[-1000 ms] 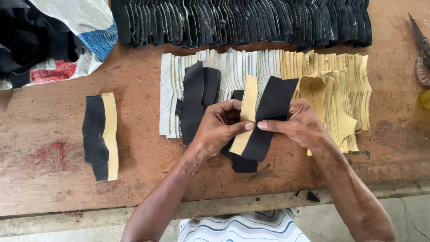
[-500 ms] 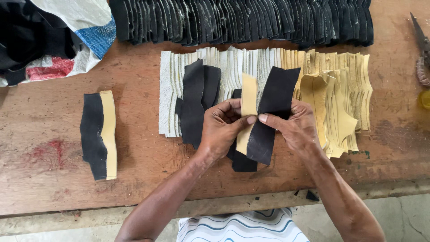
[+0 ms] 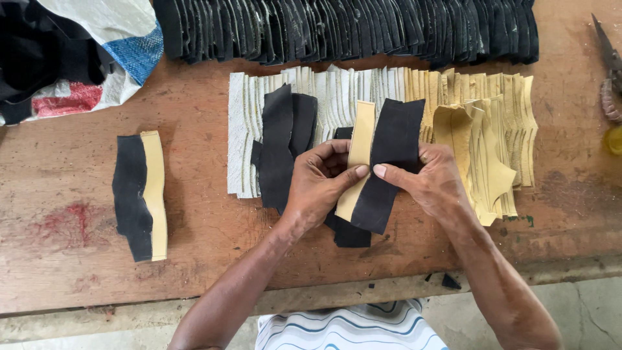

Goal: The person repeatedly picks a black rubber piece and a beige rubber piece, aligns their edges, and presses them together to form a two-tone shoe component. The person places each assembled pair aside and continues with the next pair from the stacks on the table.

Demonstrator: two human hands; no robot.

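Observation:
My left hand [image 3: 319, 185] and my right hand [image 3: 424, 178] together pinch a black cut piece [image 3: 387, 162] laid against a tan cut piece [image 3: 357, 152], thumbs meeting at the middle seam. They hold it just above the wooden table [image 3: 194, 214]. Under the hands lie loose black pieces [image 3: 285, 139] on a fanned row of white and tan cut pieces [image 3: 479, 110].
A joined black-and-tan piece [image 3: 140, 194] lies alone at the left. A long row of black cut pieces [image 3: 350, 26] runs along the far edge. A woven sack with dark cloth [image 3: 71, 52] sits at the far left corner. Scissors [image 3: 609, 71] rest at the right edge.
Both hands shifted slightly along the held black and tan pair, pressing the two together; the pair stays in nearly the same spot.

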